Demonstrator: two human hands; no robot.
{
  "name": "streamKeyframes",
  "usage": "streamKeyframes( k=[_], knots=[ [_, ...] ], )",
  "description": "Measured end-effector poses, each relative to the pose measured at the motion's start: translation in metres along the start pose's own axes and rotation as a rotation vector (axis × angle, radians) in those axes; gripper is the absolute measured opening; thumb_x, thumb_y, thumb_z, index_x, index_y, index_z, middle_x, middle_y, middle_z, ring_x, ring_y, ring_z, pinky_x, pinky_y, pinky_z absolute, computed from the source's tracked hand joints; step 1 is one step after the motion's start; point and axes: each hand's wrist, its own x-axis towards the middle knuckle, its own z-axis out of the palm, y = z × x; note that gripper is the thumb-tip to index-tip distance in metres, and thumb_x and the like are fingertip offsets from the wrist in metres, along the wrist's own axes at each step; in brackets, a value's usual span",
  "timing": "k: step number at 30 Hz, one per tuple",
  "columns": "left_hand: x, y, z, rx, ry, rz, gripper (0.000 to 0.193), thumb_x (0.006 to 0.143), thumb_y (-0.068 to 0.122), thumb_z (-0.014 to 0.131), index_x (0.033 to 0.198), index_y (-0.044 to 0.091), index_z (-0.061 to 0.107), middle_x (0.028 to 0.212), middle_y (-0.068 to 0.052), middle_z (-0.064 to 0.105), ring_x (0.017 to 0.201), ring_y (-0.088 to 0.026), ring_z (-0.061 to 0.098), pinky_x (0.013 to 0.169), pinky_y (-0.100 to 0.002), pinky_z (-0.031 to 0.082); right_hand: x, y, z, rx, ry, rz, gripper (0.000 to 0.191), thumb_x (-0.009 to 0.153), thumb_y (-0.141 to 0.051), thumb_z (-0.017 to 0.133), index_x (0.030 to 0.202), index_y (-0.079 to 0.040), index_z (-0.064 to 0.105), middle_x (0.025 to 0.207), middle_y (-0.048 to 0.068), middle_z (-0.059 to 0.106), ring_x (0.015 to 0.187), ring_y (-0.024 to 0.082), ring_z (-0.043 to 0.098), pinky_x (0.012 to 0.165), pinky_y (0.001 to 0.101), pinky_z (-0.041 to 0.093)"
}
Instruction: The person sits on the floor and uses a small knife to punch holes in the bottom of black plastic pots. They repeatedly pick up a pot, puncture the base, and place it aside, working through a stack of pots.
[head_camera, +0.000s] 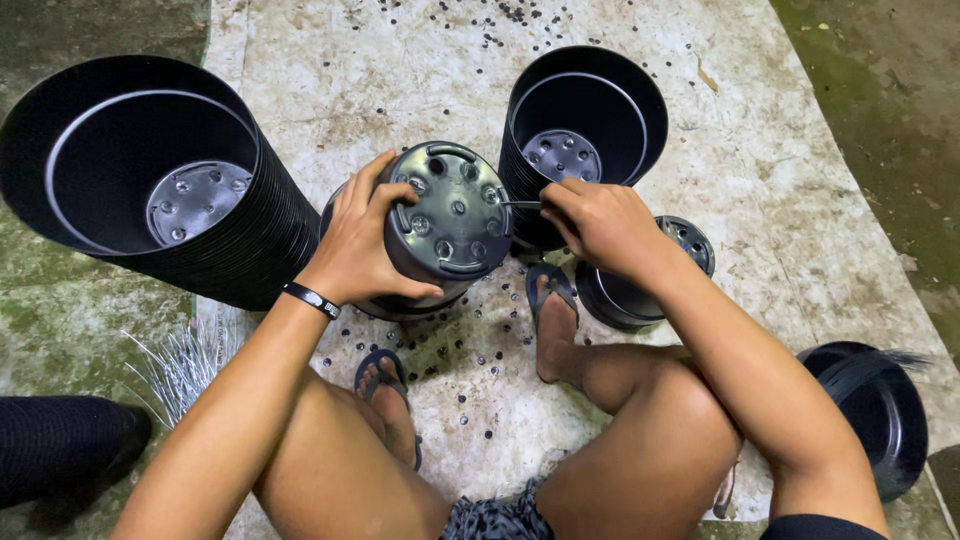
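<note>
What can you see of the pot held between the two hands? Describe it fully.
The pot is black, seemingly plastic, and lies tipped on its side with its round base facing the camera. The base shows round drain holes, curved slots and raised ribs. The left hand wraps its side and rim of the base; the right hand presses a thin metal tool against the base's edge. It sits above another dark pot on the speckled floor.

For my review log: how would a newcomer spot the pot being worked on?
Start at the pale mat on the ground, between two tall stacks of black pots. The black pot lies tipped toward the camera, gripped by the left hand. Only it shows its holed underside, where the right hand holds a thin tool.
</note>
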Motion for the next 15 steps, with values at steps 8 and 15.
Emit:
streamKeyframes(
  k=[8,15],
  knots=[
    [0.005,0.006,0.002,0.031,-0.046,0.054,0.11,0.041,0.058,0.097,0.131,0.017,0.048,0.155,-0.028,0.032,0.146,-0.051,0.03,0.117,-0.064,0.024,0.003,-0.005,0.002,-0.16,0.071,-0.141,0.017,0.085,-0.012,0.07,0.1,-0.01,0.066,0.089,0.009,0.062,0.082,0.028,0.065,0.065,0.041,0.054],
    [0.007,0.017,-0.001,0.122,-0.088,0.104,0.104,0.04,0.057,0.097,0.127,0.02,0.052,0.157,-0.027,0.03,0.148,-0.05,0.025,0.118,-0.069,0.019,0.006,-0.019,0.008,-0.182,-0.02,-0.004,0.016,0.094,-0.021,0.068,0.094,-0.006,0.071,0.074,0.011,0.064,0.064,0.033,0.066,0.052,0.0455,0.051]
  ],
)
